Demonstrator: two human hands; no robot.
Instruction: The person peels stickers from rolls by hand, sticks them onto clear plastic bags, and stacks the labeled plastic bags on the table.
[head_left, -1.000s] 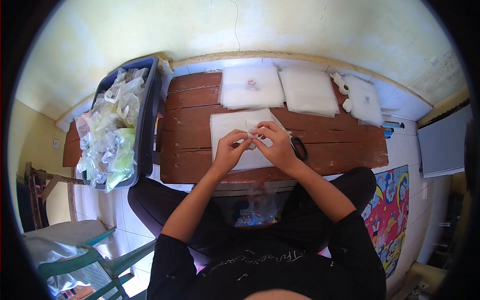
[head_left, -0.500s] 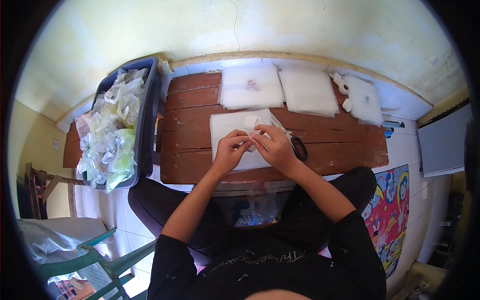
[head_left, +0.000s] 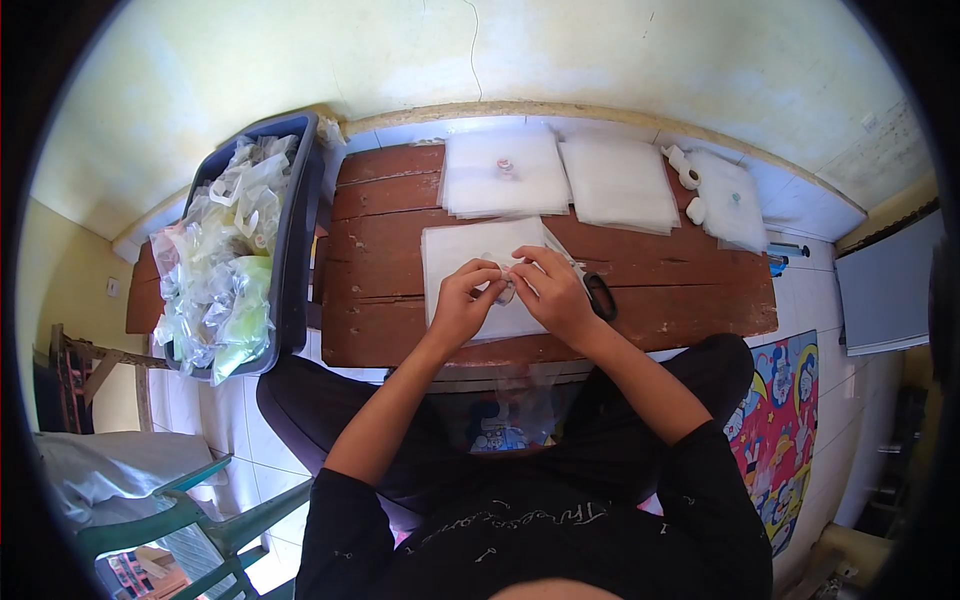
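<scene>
Left hand [head_left: 462,305] and right hand [head_left: 558,302]: fingertips pinched small whitish piece [head_left: 507,273] | piece: was above white translucent sheet stack [head_left: 452,248], brown wooden table [head_left: 375,325] | black-handled scissors [head_left: 601,297]: lay beside right hand

Pale script on black shirt [head_left: 560,555]; "Th" readable, rest unclear. Red mark on one plastic stack [head_left: 470,185], teal mark on smaller stack [head_left: 722,215], both too small to read.
</scene>
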